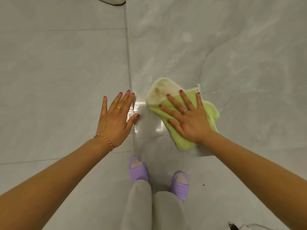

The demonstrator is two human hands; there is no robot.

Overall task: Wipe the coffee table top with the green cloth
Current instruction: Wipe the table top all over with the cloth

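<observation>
The coffee table top (216, 47) is glossy grey marble and fills the right and upper part of the head view. Its left edge runs down the middle and its near corner lies just in front of my feet. The green cloth (182, 140), folded with a stained white side turned up at its far end, lies flat near that corner. My right hand (189, 117) presses on it, palm down and fingers spread. My left hand (116, 117) is spread open at the table's left edge, with its thumb and fingertips at the rim and nothing in it.
Pale grey floor tiles (58, 63) lie left of and below the table. My feet in purple slippers (138, 170) and my grey trousers stand at the near corner. A white object (109, 0) sits at the top left, and a cable (232, 227) lies at the bottom right.
</observation>
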